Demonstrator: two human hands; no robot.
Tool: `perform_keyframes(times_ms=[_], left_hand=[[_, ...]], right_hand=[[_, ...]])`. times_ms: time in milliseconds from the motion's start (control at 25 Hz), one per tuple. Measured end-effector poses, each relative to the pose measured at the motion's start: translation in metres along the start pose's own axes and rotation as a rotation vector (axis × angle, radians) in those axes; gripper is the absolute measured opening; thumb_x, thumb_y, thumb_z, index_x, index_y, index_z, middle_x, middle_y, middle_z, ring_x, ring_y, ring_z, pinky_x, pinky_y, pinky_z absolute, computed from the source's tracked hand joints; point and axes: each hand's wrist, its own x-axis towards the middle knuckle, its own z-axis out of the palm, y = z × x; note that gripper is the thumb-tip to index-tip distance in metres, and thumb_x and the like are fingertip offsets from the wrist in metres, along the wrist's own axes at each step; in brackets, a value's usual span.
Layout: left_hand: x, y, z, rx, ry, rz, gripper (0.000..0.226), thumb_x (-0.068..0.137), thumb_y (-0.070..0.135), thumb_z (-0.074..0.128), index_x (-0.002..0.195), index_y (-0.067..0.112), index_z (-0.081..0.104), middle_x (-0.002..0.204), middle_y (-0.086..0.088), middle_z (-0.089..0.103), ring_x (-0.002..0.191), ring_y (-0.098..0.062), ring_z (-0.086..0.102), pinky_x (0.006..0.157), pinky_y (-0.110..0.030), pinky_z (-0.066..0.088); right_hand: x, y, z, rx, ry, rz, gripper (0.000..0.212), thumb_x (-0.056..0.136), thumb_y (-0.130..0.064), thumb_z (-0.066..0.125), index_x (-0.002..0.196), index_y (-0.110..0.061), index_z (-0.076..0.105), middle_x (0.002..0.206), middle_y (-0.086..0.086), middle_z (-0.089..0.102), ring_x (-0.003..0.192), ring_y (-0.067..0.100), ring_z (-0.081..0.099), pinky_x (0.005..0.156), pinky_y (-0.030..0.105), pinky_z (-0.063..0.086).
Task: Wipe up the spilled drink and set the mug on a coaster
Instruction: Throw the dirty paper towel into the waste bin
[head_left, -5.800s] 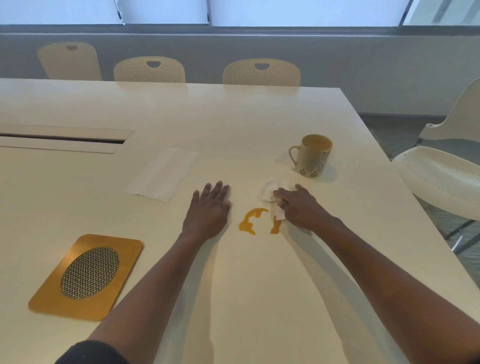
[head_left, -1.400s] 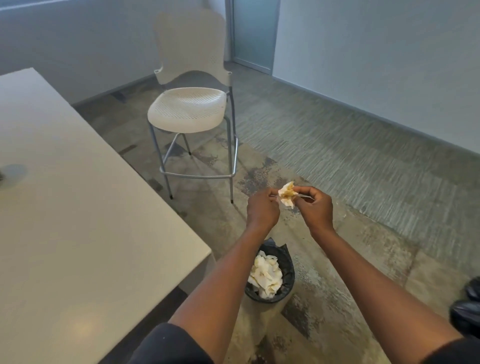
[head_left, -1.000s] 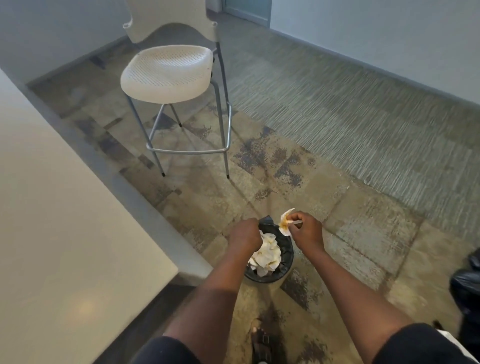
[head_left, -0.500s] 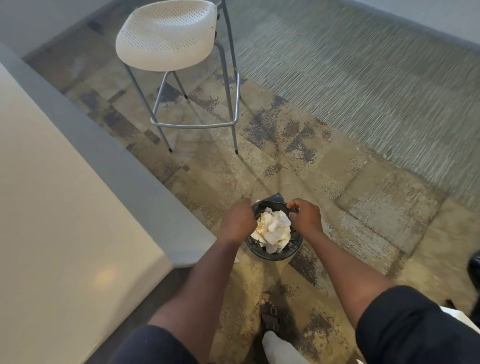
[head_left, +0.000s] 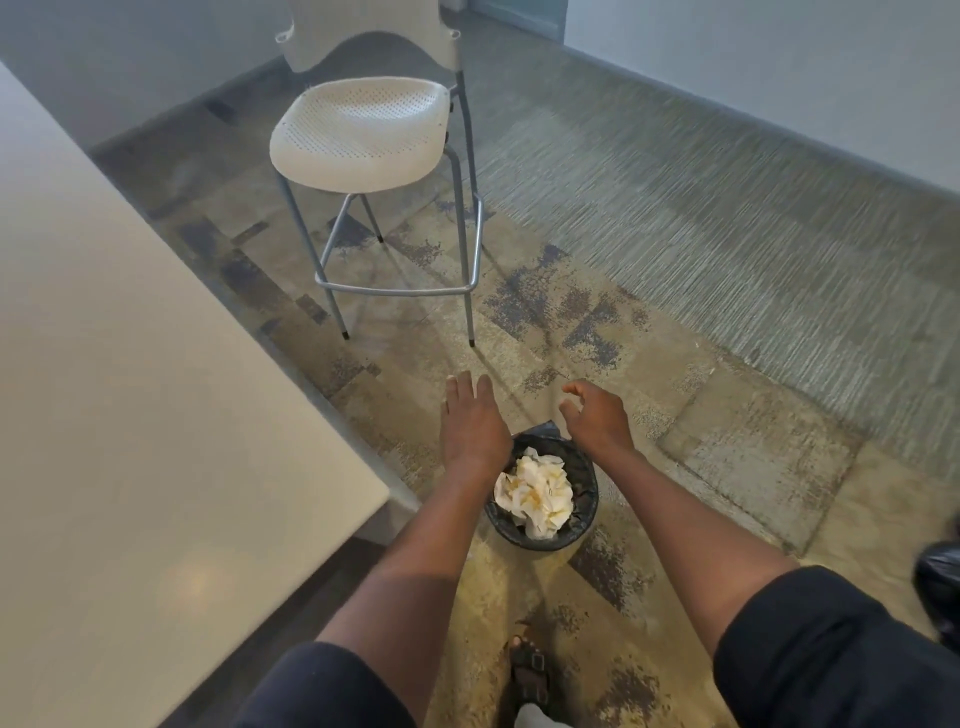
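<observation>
A small black-lined waste bin (head_left: 586, 512) stands on the floor beside the table corner, filled with crumpled white tissues stained orange (head_left: 535, 491). My left hand (head_left: 472, 426) hovers over the bin's far left rim, fingers straight and apart, holding nothing. My right hand (head_left: 595, 413) hangs just beyond the bin's far right rim, fingers loosely curled and empty. The mug, the coaster and the spill are out of view.
The white table (head_left: 130, 415) fills the left side, its corner close to the bin. A white perforated stool (head_left: 363, 130) on metal legs stands ahead. Patterned carpet covers the floor. My sandalled foot (head_left: 530, 670) shows below the bin.
The stained tissue that my right hand held over the bin now lies in it. Both hands have let go and lifted away from the rim, fingers apart.
</observation>
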Motion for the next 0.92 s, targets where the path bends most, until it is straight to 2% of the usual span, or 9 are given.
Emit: perform_keyframes(times_ms=[160, 400, 520, 680, 840, 920], left_hand=[[-0.02, 0.018, -0.029, -0.058, 0.102, 0.081, 0.072, 0.091, -0.001, 0.043, 0.156, 0.011, 0.014, 0.166, -0.015, 0.0, 0.153, -0.031, -0.007, 0.124, -0.041, 0.004], [-0.045, 0.021, -0.081, -0.161, 0.225, 0.154, 0.075, 0.092, -0.002, 0.039, 0.157, 0.007, 0.001, 0.166, -0.015, -0.008, 0.153, -0.029, -0.013, 0.124, -0.038, -0.002], [-0.056, 0.015, -0.113, -0.176, 0.33, 0.166, 0.074, 0.092, -0.001, 0.04, 0.157, 0.008, 0.004, 0.166, -0.015, -0.003, 0.153, -0.029, -0.009, 0.124, -0.039, 0.002], [-0.068, -0.016, -0.166, -0.132, 0.478, 0.157, 0.072, 0.09, 0.004, 0.049, 0.153, 0.013, 0.017, 0.164, -0.014, 0.01, 0.153, -0.033, 0.005, 0.122, -0.044, 0.017], [-0.088, -0.078, -0.209, -0.055, 0.578, 0.07, 0.069, 0.09, 0.01, 0.054, 0.151, 0.015, 0.022, 0.161, -0.013, 0.018, 0.149, -0.033, 0.017, 0.118, -0.044, 0.03], [-0.103, -0.115, -0.223, -0.041, 0.605, -0.002, 0.069, 0.09, 0.012, 0.053, 0.151, 0.015, 0.022, 0.161, -0.013, 0.018, 0.148, -0.034, 0.018, 0.117, -0.045, 0.03]], right_hand=[[-0.005, -0.049, -0.017, -0.005, 0.055, -0.08, 0.04, 0.095, -0.034, 0.055, 0.13, -0.014, 0.059, 0.13, 0.009, 0.064, 0.117, 0.027, 0.061, 0.093, 0.035, 0.046], [-0.026, -0.122, -0.037, -0.011, 0.129, -0.228, 0.048, 0.097, -0.043, 0.05, 0.136, -0.015, 0.054, 0.137, 0.008, 0.06, 0.125, 0.027, 0.056, 0.097, 0.038, 0.044], [-0.04, -0.162, -0.044, -0.005, 0.175, -0.323, 0.047, 0.096, -0.042, 0.049, 0.133, -0.014, 0.056, 0.132, 0.009, 0.062, 0.12, 0.027, 0.058, 0.094, 0.038, 0.045], [-0.061, -0.219, -0.041, 0.019, 0.19, -0.464, 0.04, 0.097, -0.038, 0.05, 0.129, -0.016, 0.06, 0.131, 0.006, 0.064, 0.121, 0.024, 0.058, 0.098, 0.037, 0.045], [-0.089, -0.276, -0.016, 0.039, 0.168, -0.584, 0.039, 0.097, -0.037, 0.051, 0.127, -0.017, 0.063, 0.131, 0.005, 0.065, 0.121, 0.024, 0.058, 0.101, 0.038, 0.045], [-0.105, -0.305, 0.001, 0.033, 0.146, -0.636, 0.039, 0.097, -0.036, 0.052, 0.127, -0.016, 0.063, 0.131, 0.007, 0.065, 0.121, 0.025, 0.059, 0.101, 0.039, 0.045]])
